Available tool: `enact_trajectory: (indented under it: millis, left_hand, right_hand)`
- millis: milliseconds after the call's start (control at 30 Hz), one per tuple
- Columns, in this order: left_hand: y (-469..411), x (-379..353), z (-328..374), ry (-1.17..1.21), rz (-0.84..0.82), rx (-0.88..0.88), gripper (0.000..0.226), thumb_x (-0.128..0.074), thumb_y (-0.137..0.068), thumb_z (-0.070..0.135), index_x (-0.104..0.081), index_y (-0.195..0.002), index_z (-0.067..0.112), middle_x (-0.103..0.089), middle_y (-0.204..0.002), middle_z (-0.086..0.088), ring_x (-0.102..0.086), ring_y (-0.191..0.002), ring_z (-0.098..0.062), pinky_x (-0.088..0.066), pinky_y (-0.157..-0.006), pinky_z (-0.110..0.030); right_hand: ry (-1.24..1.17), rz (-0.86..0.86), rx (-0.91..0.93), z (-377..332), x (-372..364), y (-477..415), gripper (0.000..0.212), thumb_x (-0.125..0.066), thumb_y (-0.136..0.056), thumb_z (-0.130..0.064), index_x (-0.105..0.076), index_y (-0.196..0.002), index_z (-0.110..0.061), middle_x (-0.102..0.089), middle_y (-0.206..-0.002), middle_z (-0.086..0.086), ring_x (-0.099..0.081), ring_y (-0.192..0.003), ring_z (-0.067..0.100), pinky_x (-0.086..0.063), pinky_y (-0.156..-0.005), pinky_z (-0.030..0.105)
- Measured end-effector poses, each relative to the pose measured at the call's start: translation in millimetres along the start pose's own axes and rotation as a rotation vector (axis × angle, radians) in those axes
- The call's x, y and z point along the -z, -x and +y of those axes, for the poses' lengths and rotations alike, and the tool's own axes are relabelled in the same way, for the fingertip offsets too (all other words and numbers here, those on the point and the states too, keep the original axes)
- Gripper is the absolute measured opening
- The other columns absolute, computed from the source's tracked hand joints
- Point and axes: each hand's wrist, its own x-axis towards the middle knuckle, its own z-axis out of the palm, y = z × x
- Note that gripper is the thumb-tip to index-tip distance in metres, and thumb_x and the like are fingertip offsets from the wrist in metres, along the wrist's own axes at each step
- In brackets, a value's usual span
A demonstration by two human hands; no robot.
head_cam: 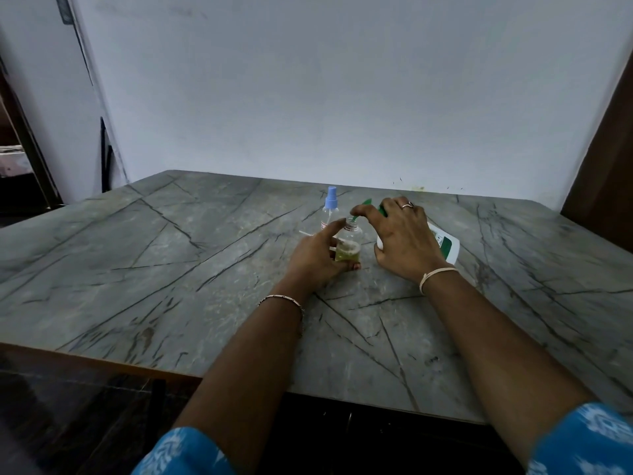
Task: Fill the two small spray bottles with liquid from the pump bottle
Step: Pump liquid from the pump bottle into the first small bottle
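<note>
My left hand grips the uncapped clear bottle, yellow-green liquid at its bottom. My right hand clasps the white pump bottle.

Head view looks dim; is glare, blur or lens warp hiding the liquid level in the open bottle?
Head view: dim, flat light, no glare on the table; wide-angle warp slants the wall at the frame's sides; the open spray bottle is slightly soft, yet yellow-green liquid shows low in it, beside the left hand.
</note>
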Motion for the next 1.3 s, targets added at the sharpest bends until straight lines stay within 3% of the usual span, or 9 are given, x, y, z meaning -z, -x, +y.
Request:
enact_trajectory:
  millis: [333, 667, 867, 1300]
  left_hand:
    - [-0.2, -0.2, 0.7, 0.016, 0.015, 0.018, 0.089, -0.085, -0.067, 0.032, -0.037, -0.142, 0.035, -0.066, -0.117, -0.003, -0.067, -0.098, -0.016, -0.052, -0.093, -0.039]
    - [0.1, 0.3, 1.9, 0.006, 0.009, 0.021, 0.088, -0.084, -0.069, 0.032, -0.036, -0.143, 0.034, -0.065, -0.119, -0.005, -0.066, -0.099, -0.018, -0.052, -0.093, -0.04]
    - [1.5, 1.2, 3.1, 0.005, 0.015, 0.018, 0.088, -0.084, -0.069, 0.031, -0.036, -0.144, 0.032, -0.065, -0.119, -0.005, -0.067, -0.099, -0.018, -0.052, -0.094, -0.04]
    - [3.6, 1.1, 6.5, 0.017, 0.005, 0.023, 0.089, -0.084, -0.069, 0.028, -0.035, -0.144, 0.03, -0.065, -0.119, -0.005, -0.067, -0.1, -0.018, -0.051, -0.095, -0.039]
  right_hand:
    - [0.065, -0.026, 0.03, 4.6, -2.1, 2.4, 0.077, -0.067, -0.073, -0.019, -0.032, -0.139, -0.037, -0.053, -0.101, 0.009, -0.05, -0.102, 0.03, -0.041, -0.083, 0.042]
    - [0.009, -0.013, 0.011, -0.2, -1.5, -0.9, 0.07, -0.068, -0.072, -0.018, -0.041, -0.134, -0.031, -0.055, -0.102, 0.009, -0.05, -0.104, 0.031, -0.042, -0.086, 0.044]
    - [0.06, -0.005, 0.044, 3.5, -4.0, 2.0, 0.08, -0.069, -0.071, -0.018, -0.031, -0.139, -0.036, -0.054, -0.097, 0.009, -0.051, -0.099, 0.031, -0.043, -0.083, 0.043]
    - [-0.024, -0.035, 0.011, -0.8, -1.1, -1.2, 0.069, -0.066, -0.074, -0.019, -0.036, -0.135, -0.033, -0.055, -0.102, 0.007, -0.05, -0.105, 0.03, -0.042, -0.088, 0.044]
